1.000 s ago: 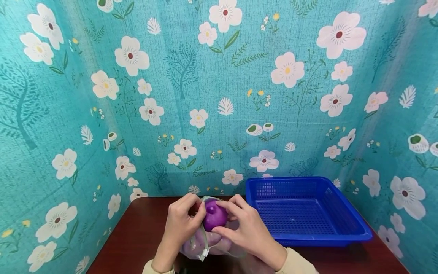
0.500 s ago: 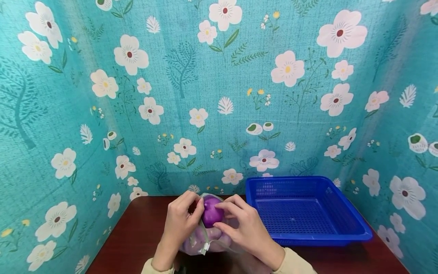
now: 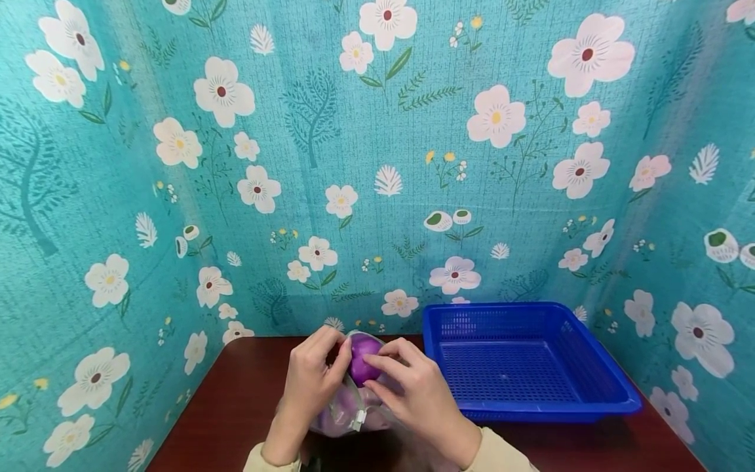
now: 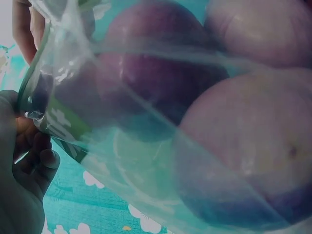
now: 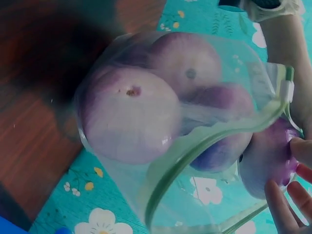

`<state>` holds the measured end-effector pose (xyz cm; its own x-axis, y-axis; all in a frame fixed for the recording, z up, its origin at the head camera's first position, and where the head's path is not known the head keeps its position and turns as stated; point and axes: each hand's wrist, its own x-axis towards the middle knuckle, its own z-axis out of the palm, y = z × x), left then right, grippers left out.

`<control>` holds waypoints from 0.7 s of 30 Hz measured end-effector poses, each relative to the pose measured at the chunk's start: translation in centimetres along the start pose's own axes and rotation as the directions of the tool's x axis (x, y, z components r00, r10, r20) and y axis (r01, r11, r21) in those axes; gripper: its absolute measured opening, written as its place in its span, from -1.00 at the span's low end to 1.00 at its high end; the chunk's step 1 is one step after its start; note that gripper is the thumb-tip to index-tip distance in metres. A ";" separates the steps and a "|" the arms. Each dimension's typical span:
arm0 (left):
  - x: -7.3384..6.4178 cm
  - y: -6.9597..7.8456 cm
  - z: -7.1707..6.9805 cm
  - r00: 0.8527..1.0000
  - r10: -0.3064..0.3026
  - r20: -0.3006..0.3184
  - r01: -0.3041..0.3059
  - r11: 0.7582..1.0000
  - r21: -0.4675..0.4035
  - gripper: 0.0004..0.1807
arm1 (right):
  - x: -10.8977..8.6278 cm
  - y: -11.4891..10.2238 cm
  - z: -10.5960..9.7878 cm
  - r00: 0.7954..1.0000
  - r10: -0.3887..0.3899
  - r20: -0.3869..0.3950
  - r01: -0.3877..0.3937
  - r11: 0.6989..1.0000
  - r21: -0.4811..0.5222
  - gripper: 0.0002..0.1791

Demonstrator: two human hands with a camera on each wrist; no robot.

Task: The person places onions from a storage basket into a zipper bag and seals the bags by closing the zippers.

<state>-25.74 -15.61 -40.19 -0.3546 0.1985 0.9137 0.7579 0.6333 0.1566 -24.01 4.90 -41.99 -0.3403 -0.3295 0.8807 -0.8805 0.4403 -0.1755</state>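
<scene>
A clear zip bag [image 3: 337, 414] with a green-edged mouth holds several purple-red onions [image 5: 129, 114]. My left hand [image 3: 314, 373] pinches the bag's rim at the left of the mouth. At that mouth sits a bright purple onion [image 3: 361, 366], which my right hand [image 3: 417, 387] holds between thumb and fingers. In the right wrist view the same onion [image 5: 265, 158] lies just at the zip edge, partly covered by fingertips. A white slider [image 3: 358, 419] hangs on the zip. Through the film, the left wrist view shows onions [image 4: 243, 151] close up.
A blue perforated plastic basket [image 3: 507, 410] stands to the right on the dark red-brown table [image 3: 236, 387]. Floral teal cloth [image 3: 377, 216] encloses the table at the back and both sides.
The bright onion has turned, so its nub no longer shows, and has shifted slightly up and left. My right fingers have followed it; my left hand keeps its pinch on the rim.
</scene>
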 end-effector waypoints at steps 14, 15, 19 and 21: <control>0.2 0.2 0.5 0.999 0.043 -0.007 -0.043 0.999 -0.028 -0.87 | -0.6 0.4 1.0 0.996 0.002 0.084 0.006 0.996 -0.088 -0.55; 0.3 0.1 0.4 0.999 0.040 -0.008 -0.040 0.999 -0.028 -0.87 | -0.7 0.3 0.9 0.995 0.014 0.094 -0.006 0.997 -0.082 -0.55; 0.4 0.2 0.4 1.000 0.029 -0.003 -0.029 0.999 -0.027 -0.86 | -0.9 0.1 0.7 0.993 0.036 0.112 -0.030 0.998 -0.051 -0.59; 0.4 0.2 0.4 1.000 0.028 -0.003 -0.028 0.999 -0.027 -0.85 | -1.0 0.0 0.6 0.994 0.016 0.108 -0.012 0.999 -0.039 -0.62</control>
<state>-25.93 -15.11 -39.96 -0.3317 0.2138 0.9188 0.7823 0.6067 0.1413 -23.88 4.75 -43.08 -0.3882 -0.4102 0.8253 -0.8627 0.4766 -0.1689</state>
